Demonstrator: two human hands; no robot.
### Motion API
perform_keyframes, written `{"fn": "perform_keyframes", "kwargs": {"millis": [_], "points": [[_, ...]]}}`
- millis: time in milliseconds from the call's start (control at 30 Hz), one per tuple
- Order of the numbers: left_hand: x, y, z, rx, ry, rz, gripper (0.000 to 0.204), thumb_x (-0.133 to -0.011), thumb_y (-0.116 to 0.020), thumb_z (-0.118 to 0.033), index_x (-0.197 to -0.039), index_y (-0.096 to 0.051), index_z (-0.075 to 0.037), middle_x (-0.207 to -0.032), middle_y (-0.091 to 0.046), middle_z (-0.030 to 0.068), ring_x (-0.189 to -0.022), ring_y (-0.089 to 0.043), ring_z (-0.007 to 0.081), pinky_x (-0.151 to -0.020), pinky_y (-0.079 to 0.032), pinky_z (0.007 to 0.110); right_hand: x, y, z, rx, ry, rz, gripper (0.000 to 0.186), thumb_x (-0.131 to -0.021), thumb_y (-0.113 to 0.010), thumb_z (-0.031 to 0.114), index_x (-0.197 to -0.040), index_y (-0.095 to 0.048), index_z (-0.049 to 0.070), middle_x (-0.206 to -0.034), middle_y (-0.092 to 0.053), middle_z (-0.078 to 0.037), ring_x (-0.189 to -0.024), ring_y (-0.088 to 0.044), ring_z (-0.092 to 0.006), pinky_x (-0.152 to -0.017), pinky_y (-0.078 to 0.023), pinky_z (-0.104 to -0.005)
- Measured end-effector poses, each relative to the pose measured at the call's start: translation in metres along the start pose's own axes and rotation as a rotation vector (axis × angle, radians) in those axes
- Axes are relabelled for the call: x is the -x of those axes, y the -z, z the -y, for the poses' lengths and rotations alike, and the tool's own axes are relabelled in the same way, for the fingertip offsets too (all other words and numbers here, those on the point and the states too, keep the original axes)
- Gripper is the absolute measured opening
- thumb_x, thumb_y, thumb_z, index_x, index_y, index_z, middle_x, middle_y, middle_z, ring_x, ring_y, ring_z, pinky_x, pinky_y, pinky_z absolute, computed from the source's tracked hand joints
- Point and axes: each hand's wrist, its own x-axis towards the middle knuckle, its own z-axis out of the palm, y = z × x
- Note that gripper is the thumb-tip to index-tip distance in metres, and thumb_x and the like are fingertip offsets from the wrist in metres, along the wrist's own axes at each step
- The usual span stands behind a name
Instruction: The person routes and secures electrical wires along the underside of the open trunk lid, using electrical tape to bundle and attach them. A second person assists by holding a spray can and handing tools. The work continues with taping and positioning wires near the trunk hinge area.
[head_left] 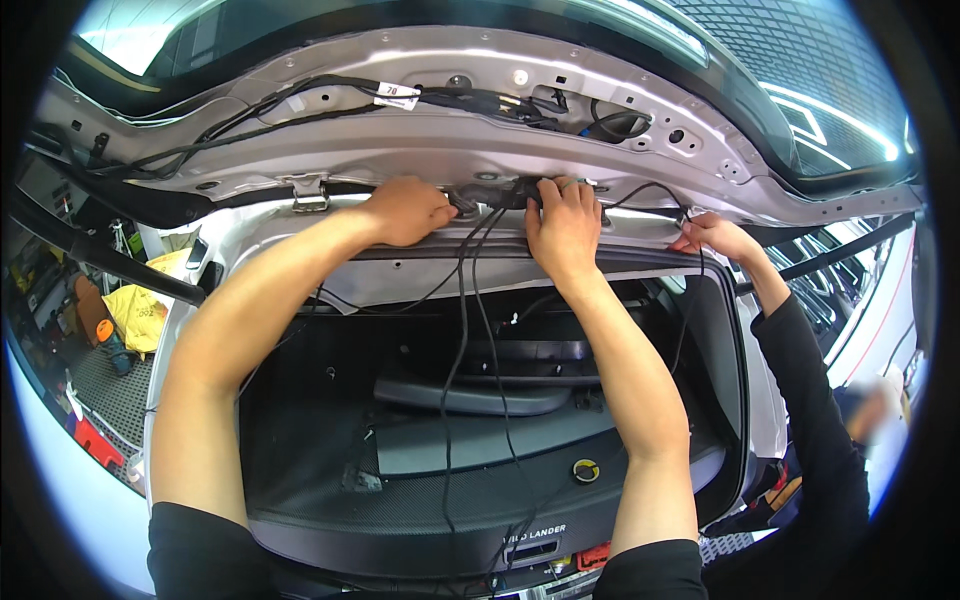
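Note:
Both of my hands are raised to the lower edge of the tailgate opening, at a black cable bundle (492,195) that runs across its hinge line. My left hand (405,212) is closed, its fingertips pinching the bundle's left end. My right hand (566,222) curls its fingers over the bundle's right part, a short way off; its fingertips are partly hidden. Thin black cables (462,300) hang from between my hands into the car's boot. At the right, a co-worker's hand (718,238) in a dark sleeve holds a thin black cable by the body edge.
The raised silver tailgate (420,150) carries a wiring harness (300,98) with a white label. Inside the boot lie dark trim panels (480,398) and a yellow-black tape roll (586,471). A yellow bag (135,318) stands at left; another person (880,420) is at far right.

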Motion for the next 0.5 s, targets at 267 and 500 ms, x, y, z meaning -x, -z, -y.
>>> {"fn": "perform_keyframes", "kwargs": {"millis": [267,500], "points": [[0.016,0.013,0.013,0.027,-0.081,0.013,0.04,-0.108,-0.056,-0.038,-0.091,-0.073,-0.005,-0.09,-0.072,0.0227,-0.093,-0.066,0.049,-0.084,-0.051,0.057,0.004,-0.001,0.005,0.085,0.043,-0.142,0.031,-0.087,-0.076,0.016,-0.115,-0.07,0.006,-0.118,-0.062,-0.015,-0.108,-0.056,-0.0397,-0.1,-0.043,-0.0544],[0.02,0.018,0.022,0.068,-0.093,0.018,0.046,-0.109,-0.057,-0.04,-0.084,-0.067,-0.002,-0.083,-0.068,0.0236,-0.084,-0.061,0.0502,-0.077,-0.047,0.058,0.003,-0.006,0.001,0.05,0.048,-0.114,0.026,-0.088,-0.075,0.018,-0.108,-0.065,0.005,-0.113,-0.063,-0.019,-0.104,-0.056,-0.0412,-0.099,-0.042,-0.0559]]}}
